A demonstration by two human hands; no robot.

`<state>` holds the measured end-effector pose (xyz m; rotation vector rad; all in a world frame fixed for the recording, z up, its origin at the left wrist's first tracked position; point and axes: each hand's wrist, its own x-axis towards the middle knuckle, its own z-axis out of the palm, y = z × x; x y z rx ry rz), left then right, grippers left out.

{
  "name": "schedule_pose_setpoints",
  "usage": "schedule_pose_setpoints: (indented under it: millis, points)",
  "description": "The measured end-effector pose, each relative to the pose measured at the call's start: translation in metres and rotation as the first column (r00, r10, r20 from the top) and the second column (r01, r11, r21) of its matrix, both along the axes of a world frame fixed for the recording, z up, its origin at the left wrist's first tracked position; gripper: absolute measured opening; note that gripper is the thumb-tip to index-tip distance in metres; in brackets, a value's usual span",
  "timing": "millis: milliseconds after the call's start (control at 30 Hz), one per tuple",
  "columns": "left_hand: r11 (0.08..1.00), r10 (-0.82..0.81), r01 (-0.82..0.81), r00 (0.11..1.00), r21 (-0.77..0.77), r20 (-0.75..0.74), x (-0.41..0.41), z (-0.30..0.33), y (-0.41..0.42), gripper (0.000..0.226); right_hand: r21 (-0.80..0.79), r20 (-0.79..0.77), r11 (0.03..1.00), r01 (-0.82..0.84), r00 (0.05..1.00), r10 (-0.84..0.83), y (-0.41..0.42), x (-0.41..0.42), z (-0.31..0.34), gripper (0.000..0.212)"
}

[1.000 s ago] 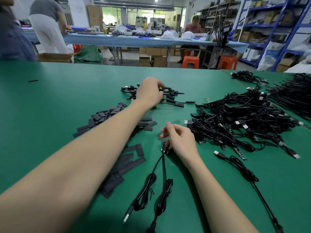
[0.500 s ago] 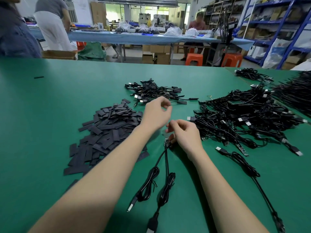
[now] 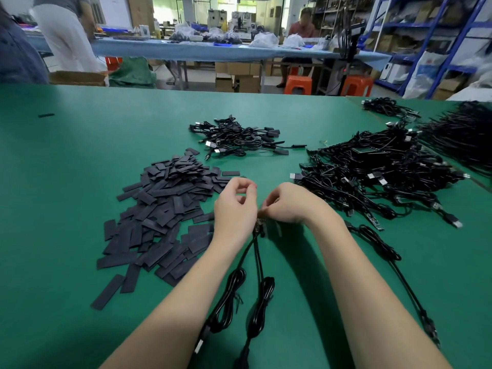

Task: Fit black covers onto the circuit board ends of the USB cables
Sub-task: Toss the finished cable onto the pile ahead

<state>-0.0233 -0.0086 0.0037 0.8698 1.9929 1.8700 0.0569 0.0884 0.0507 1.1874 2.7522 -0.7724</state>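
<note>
My right hand pinches the circuit board ends of two black USB cables, which trail toward me across the green table. My left hand sits just left of it, fingers loosely curled, with nothing visible in them. It touches or nearly touches the right hand above the board ends. A big heap of flat black covers lies to the left of both hands. A small pile of cables with covers fitted rests farther back.
A large tangle of uncovered cables fills the right side, with more bundles beyond it. One loose cable lies by my right forearm. People, a blue bench and orange stools stand past the table's far edge.
My left hand drew back from the far cable pile, empty, and came alongside my right hand. The right hand kept its hold on the two cable ends.
</note>
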Motion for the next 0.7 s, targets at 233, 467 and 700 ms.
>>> schedule_pose_setpoints:
  millis: [233,467,700]
  points:
    - [0.999,0.01,-0.011,0.999,0.031,0.031,-0.002,-0.003,0.002,0.018,-0.041,0.129,0.988,-0.148,0.98,0.152,-0.008,0.005,0.017,0.046]
    - [0.998,0.024,-0.026,0.999,0.051,0.042,-0.004,-0.005,0.003,0.016,-0.047,0.19,0.979,-0.196,0.961,0.202,-0.015,0.0,0.017,0.049]
    - [0.998,-0.02,0.016,0.997,0.066,0.073,-0.006,-0.003,0.001,0.01,-0.174,-0.162,0.982,-0.075,0.986,0.047,0.001,0.007,0.005,0.038]
